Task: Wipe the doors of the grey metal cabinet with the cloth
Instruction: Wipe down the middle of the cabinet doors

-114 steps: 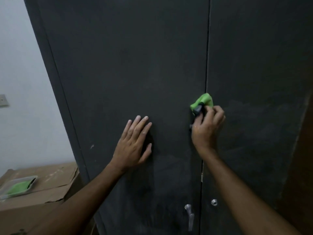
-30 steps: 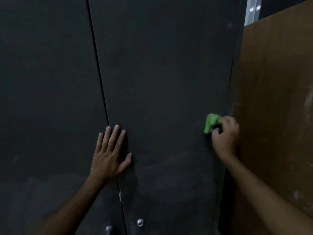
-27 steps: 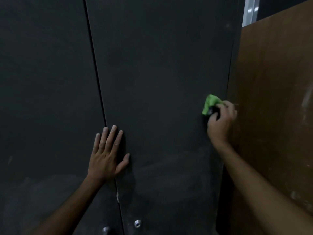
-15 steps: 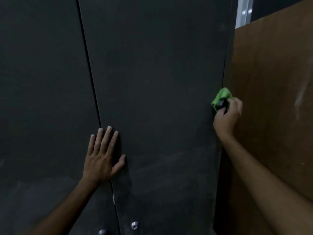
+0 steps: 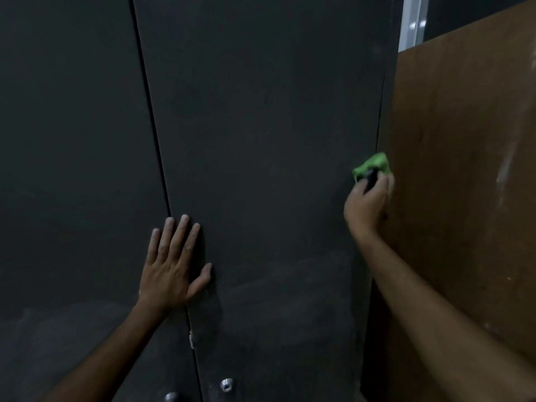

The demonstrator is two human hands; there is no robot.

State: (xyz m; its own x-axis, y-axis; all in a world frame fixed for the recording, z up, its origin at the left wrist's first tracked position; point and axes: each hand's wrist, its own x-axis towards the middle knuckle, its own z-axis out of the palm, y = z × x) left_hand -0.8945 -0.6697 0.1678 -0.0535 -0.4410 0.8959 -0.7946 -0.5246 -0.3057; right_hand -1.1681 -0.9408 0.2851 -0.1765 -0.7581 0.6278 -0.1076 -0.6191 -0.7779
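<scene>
— Two hands on the cabinet?
— Yes. Left hand (image 5: 171,268) flat, fingers spread, at seven o'clock; right hand (image 5: 367,204) grips the green cloth (image 5: 372,165) at the right door's (image 5: 269,169) three o'clock edge.

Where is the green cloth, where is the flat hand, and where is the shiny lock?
green cloth (image 5: 372,165), head view, on its bunched top.
left hand (image 5: 169,266), head view, on its back.
lock (image 5: 226,384), head view, on its round metal face.
</scene>
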